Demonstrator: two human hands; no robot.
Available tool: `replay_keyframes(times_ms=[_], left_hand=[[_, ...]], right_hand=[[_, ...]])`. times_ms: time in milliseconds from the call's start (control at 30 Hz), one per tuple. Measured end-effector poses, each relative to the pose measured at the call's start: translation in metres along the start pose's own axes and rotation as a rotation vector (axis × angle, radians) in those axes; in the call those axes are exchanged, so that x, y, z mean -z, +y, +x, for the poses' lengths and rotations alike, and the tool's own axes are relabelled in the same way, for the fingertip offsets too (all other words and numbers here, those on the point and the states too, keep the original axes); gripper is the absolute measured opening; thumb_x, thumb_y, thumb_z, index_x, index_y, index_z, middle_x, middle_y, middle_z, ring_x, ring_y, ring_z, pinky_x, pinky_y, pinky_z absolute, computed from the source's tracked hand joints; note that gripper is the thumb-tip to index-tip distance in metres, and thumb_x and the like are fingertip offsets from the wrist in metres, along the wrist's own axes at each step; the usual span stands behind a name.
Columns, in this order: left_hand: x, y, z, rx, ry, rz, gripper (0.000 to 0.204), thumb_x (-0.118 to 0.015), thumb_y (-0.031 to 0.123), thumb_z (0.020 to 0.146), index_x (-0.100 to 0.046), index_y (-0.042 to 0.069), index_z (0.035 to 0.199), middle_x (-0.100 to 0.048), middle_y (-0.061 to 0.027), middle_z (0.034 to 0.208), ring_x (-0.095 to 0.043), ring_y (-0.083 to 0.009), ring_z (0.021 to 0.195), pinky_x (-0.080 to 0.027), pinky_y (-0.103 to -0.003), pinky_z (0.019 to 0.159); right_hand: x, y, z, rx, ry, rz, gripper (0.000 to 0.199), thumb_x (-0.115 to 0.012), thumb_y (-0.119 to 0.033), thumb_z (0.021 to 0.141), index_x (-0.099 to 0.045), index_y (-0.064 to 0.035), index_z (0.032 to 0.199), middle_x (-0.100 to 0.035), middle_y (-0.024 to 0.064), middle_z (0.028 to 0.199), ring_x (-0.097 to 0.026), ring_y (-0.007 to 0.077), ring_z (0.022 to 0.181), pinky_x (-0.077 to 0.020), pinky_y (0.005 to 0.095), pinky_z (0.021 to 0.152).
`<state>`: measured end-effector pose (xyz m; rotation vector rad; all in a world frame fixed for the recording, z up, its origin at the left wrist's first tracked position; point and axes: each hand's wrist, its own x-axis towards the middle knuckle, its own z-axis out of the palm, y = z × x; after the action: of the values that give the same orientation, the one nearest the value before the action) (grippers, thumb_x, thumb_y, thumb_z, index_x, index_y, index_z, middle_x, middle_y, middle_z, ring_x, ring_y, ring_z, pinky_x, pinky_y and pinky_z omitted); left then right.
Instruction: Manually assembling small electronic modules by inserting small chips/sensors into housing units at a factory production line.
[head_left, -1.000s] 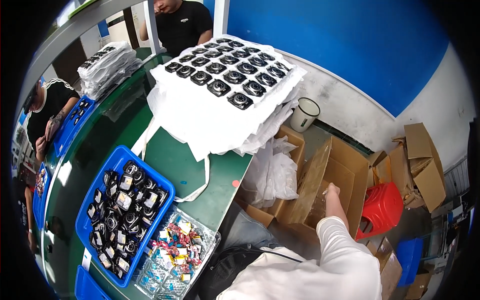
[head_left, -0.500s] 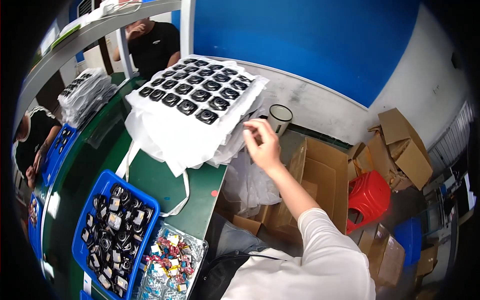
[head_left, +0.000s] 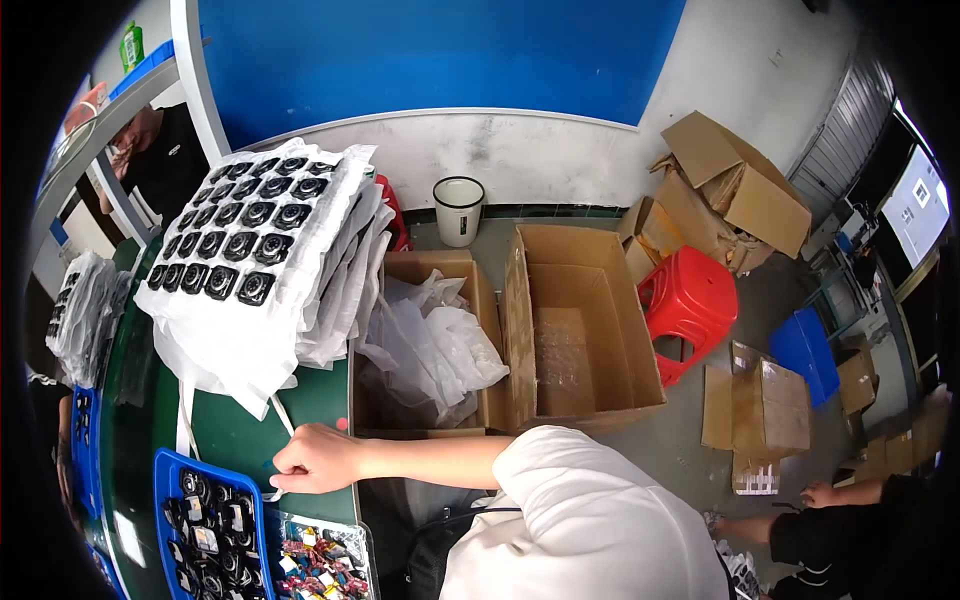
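My right hand [head_left: 318,458] is curled closed over the green bench [head_left: 320,395], at its edge. A white strap [head_left: 282,412] passes under or behind it, and I cannot tell whether the fingers hold anything. Just below the hand is a blue bin [head_left: 262,515] of black camera-like units [head_left: 205,540] with pale labels. Beside that bin, a clear plastic tray [head_left: 368,545] holds small red, yellow, white and blue parts [head_left: 320,565]. Beyond the hand rises a stack of white sheet trays [head_left: 225,345], its top rows filled with black square units [head_left: 240,245] with round lenses. My left hand is out of view.
An open carton with plastic bags [head_left: 440,345] stands against the bench, next to an open carton [head_left: 585,330]. Behind are a pale waste bin [head_left: 459,210] and a red stool [head_left: 690,300]. Co-workers sit at upper left [head_left: 165,160] and lower right [head_left: 850,530].
The view has swung right, showing more floor and cartons. My right hand has moved from beside the white stack to the bench near the blue bin, its loosely spread fingers now curled closed.
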<state>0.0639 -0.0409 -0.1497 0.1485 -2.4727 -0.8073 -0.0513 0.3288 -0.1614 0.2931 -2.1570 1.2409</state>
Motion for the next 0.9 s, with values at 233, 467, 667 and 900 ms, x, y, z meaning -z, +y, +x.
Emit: replay_keyframes(times_ms=[233, 467, 667, 900], left_hand=[[-0.008, 0.006, 0.003, -0.041, 0.175, -0.119, 0.034, -0.063, 0.015, 0.093, -0.060, -0.010, 0.069, -0.053, -0.0153, 0.054, -0.038, -0.0158, 0.050, -0.039, -0.036, 0.049], [-0.023, -0.015, 0.007, -0.019, 0.346, -0.081, 0.044, -0.059, -0.002, 0.084, -0.027, 0.001, 0.055, -0.028, -0.0085, 0.048, -0.027, -0.0170, 0.042, -0.018, -0.034, 0.044], [0.006, -0.010, 0.004, -0.034, 0.316, -0.174, 0.041, -0.070, 0.003, 0.075, -0.038, 0.008, 0.049, -0.042, -0.0050, 0.046, -0.043, -0.0216, 0.037, -0.034, -0.033, 0.038], [0.002, -0.004, -0.007, -0.112, 0.423, -0.208, 0.040, -0.068, 0.010, 0.081, -0.039, 0.008, 0.053, -0.039, -0.0051, 0.050, -0.045, -0.0211, 0.042, -0.037, -0.033, 0.041]], right_hand=[[-0.010, 0.001, 0.008, -0.050, -0.074, -0.072, 0.039, -0.062, -0.022, 0.086, -0.046, -0.0048, 0.055, -0.048, 0.0109, 0.048, -0.053, 0.0299, 0.046, -0.0397, 0.0402, 0.047], [-0.009, -0.007, 0.017, -0.120, -0.142, -0.147, 0.034, -0.069, -0.013, 0.083, -0.051, -0.0024, 0.056, -0.042, 0.0094, 0.045, -0.038, 0.0160, 0.038, -0.0308, 0.0314, 0.040], [-0.013, -0.015, 0.031, -0.018, -0.279, -0.261, 0.041, -0.064, -0.007, 0.086, -0.039, 0.0008, 0.055, -0.036, 0.0041, 0.047, -0.031, 0.0092, 0.048, -0.0248, 0.0312, 0.045], [-0.024, -0.010, 0.049, 0.270, -0.222, -0.283, 0.041, -0.062, -0.016, 0.092, -0.046, -0.0003, 0.058, -0.040, 0.0124, 0.051, -0.033, 0.0219, 0.049, -0.0366, 0.0391, 0.049]])
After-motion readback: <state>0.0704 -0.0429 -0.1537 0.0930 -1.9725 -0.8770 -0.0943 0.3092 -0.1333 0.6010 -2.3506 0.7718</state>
